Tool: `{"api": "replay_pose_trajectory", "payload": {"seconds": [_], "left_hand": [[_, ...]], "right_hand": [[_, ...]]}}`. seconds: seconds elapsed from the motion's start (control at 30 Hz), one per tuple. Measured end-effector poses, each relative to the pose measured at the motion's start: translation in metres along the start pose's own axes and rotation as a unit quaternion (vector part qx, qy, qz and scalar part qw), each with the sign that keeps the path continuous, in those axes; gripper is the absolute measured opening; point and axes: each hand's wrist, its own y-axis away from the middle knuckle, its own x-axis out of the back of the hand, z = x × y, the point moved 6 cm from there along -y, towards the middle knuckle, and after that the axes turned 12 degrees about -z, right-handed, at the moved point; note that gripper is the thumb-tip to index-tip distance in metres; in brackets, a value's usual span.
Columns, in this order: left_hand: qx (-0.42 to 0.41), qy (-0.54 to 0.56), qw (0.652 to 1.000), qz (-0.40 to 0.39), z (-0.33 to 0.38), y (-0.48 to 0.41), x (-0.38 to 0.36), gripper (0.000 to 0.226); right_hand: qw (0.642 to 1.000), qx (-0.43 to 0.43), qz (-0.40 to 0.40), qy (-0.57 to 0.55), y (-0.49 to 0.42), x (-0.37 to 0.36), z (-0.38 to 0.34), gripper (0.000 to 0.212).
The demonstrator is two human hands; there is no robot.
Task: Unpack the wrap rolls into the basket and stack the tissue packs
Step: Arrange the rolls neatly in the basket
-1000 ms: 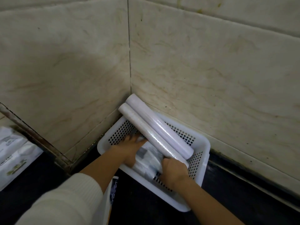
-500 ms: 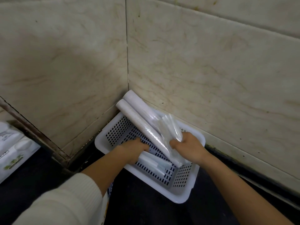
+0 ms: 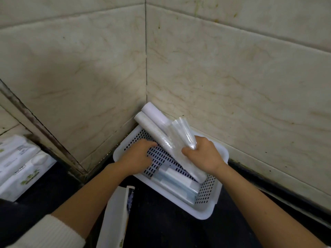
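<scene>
Over the white perforated basket (image 3: 206, 211) in the tiled corner, right hand (image 3: 204, 155) grips clear plastic wrapping (image 3: 180, 135); left hand (image 3: 138, 156) curled inside, grasp unclear; two wrap rolls (image 3: 157, 133) lean on the basket; tissue packs (image 3: 19, 163) cut off left.

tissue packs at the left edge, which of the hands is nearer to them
Left. The left hand rests in the basket, on the side toward the tissue packs. The right hand is farther off, gripping clear plastic wrapping.
</scene>
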Motion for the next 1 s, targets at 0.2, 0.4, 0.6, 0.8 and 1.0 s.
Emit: {"api": "replay_pose_trajectory", "payload": {"seconds": [0.2, 0.4, 0.6, 0.8, 1.0], "left_hand": [[0.028, -0.018, 0.963, 0.268, -0.047, 0.045, 0.025, 0.043], [-0.013, -0.162, 0.978, 0.134, -0.058, 0.039, -0.014, 0.058], [0.036, -0.181, 0.975, 0.123, -0.065, 0.029, -0.014, 0.042], [0.091, -0.222, 0.968, 0.070, -0.062, 0.023, -0.016, 0.048], [0.066, -0.195, 0.969, 0.136, -0.048, 0.044, -0.016, 0.050]], "right_hand": [[0.984, 0.024, -0.047, 0.173, -0.032, -0.076, -0.029, 0.031], [0.970, -0.026, -0.186, 0.156, -0.047, -0.144, -0.009, 0.048], [0.985, 0.018, -0.163, -0.060, -0.041, -0.110, 0.004, 0.063], [0.987, 0.030, -0.155, 0.006, -0.041, -0.127, 0.013, 0.021], [0.994, 0.082, -0.069, 0.002, -0.027, -0.107, -0.006, 0.016]]}}
